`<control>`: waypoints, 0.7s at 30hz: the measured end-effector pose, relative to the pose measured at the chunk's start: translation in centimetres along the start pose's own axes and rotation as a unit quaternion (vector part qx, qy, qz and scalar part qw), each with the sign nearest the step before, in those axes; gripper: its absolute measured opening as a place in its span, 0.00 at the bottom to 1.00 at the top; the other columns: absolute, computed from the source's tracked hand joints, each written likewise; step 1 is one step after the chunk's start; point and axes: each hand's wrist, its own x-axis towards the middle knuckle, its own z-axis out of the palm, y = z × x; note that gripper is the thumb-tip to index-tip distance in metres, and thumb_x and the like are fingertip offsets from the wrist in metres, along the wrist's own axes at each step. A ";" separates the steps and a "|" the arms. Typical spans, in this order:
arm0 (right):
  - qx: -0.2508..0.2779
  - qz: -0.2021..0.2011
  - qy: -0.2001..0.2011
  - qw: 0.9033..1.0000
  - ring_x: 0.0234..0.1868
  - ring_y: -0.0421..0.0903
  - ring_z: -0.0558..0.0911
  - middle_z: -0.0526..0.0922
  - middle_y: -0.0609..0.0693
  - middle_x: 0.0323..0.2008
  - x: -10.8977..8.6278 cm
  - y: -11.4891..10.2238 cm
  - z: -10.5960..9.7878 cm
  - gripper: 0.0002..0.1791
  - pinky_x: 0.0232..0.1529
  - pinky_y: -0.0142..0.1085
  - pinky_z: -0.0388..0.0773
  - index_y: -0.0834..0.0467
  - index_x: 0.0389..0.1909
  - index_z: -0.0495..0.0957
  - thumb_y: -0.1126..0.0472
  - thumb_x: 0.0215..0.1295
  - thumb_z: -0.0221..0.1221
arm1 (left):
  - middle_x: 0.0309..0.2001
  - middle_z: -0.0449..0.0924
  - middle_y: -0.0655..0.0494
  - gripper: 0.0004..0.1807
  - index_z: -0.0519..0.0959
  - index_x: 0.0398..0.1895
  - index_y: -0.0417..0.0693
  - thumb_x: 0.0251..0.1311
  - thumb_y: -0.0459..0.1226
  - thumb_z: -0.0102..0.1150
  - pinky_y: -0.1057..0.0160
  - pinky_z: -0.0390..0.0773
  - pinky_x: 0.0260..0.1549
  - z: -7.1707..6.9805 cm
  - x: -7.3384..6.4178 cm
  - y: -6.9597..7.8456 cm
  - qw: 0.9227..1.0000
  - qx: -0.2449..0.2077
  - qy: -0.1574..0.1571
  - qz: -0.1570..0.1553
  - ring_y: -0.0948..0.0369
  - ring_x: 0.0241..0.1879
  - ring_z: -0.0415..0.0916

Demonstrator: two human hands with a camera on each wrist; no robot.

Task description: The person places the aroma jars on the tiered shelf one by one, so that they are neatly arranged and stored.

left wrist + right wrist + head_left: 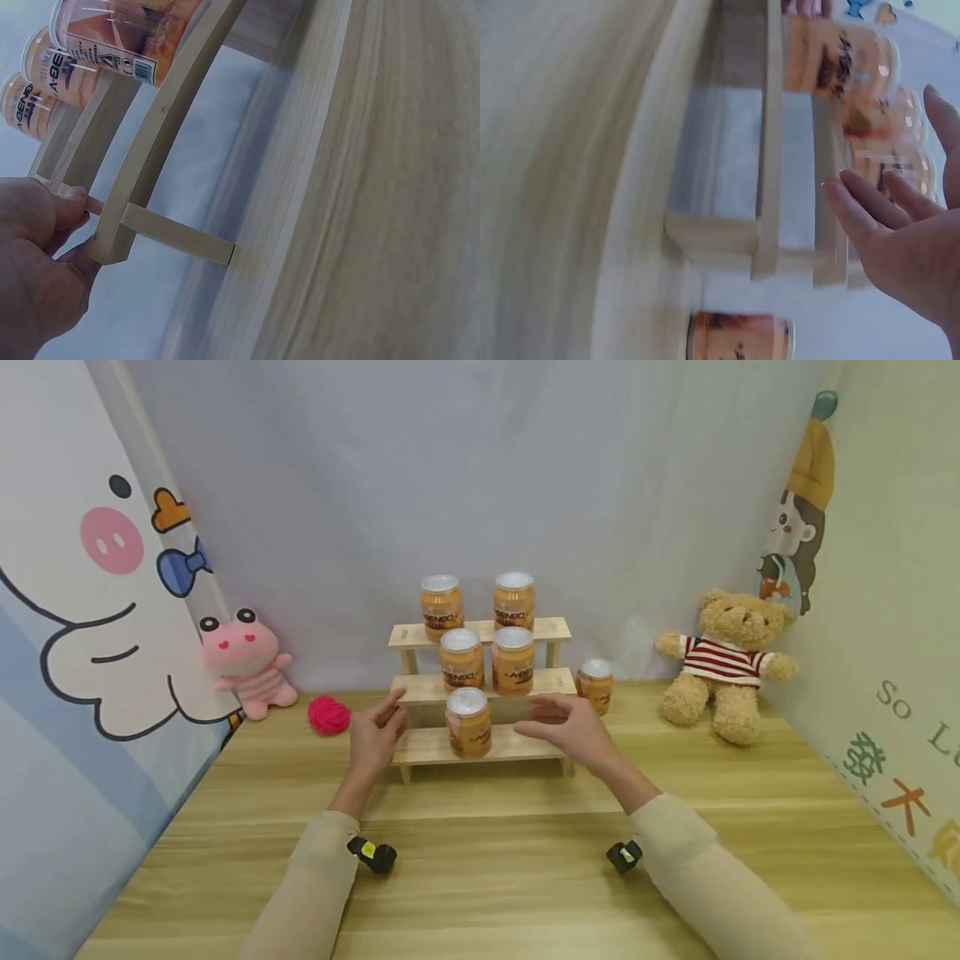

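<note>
A three-step wooden shelf [517, 743] stands on the table, with two orange jars with silver lids on the top step [441, 606], two on the middle step [461, 660] and one on the bottom step [468, 722]. Another jar [596, 685] stands on the table by the shelf's right end. My left hand [378, 731] is at the shelf's left end, holding nothing. In the left wrist view its fingers [71, 210] lie loosely curled against the shelf frame [150, 150]. My right hand [570, 727] hovers with straight fingers in front of the shelf's right side, empty, palm [907, 247] facing the jars [832, 56].
A pink pig plush [247, 664] and a pink yarn ball [328, 715] sit at the back left. A teddy bear [727, 664] in a striped shirt sits at the back right. Cloth walls close in the wooden table [487, 860] on three sides.
</note>
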 end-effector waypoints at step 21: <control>0.041 0.092 0.217 0.971 0.68 0.56 0.68 0.69 0.60 0.69 2.5 4.5 -7.9 0.46 0.67 0.48 0.67 0.57 0.77 0.59 0.49 0.62 0.69 | 0.41 0.83 0.43 0.22 0.78 0.62 0.38 0.66 0.23 0.58 0.73 0.79 0.33 -0.3 1.6 -3.3 1.000 -0.006 0.004 -0.004 0.62 0.35 0.77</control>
